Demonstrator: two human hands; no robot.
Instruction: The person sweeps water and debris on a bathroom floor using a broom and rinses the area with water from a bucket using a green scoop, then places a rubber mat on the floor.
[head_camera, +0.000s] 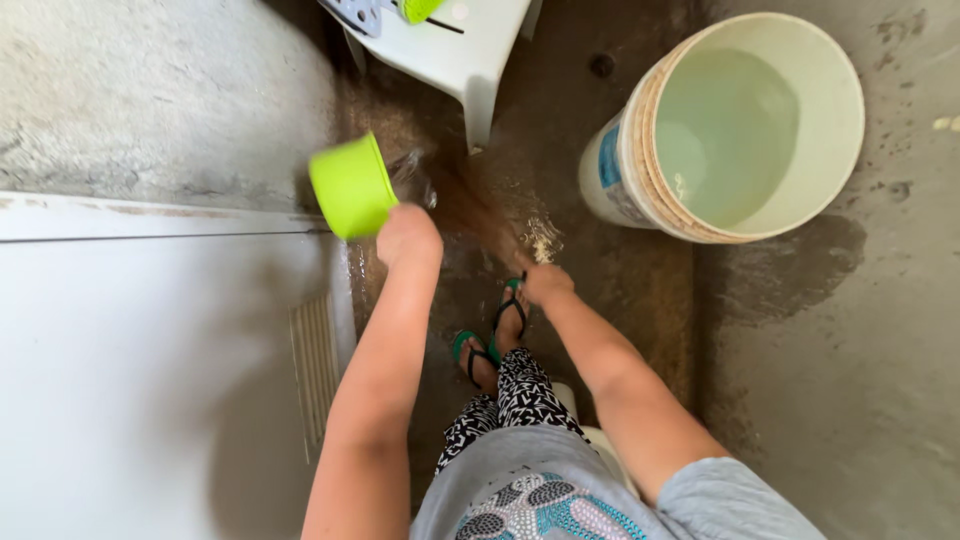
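While the left hand (408, 236) is closing around the handle of a green scoop (351, 187), tipping it so water is spilling onto the wet floor (620, 290), the right hand (546, 283) is gripping what looks like a brown broom (480, 210) — blurred, so hard to be sure. Judging by the dark, soaked patch, the wetting and scrubbing is well under way, though much concrete is staying dry. Just right of both hands, a white bucket (835, 170) is standing, holding plenty of water.
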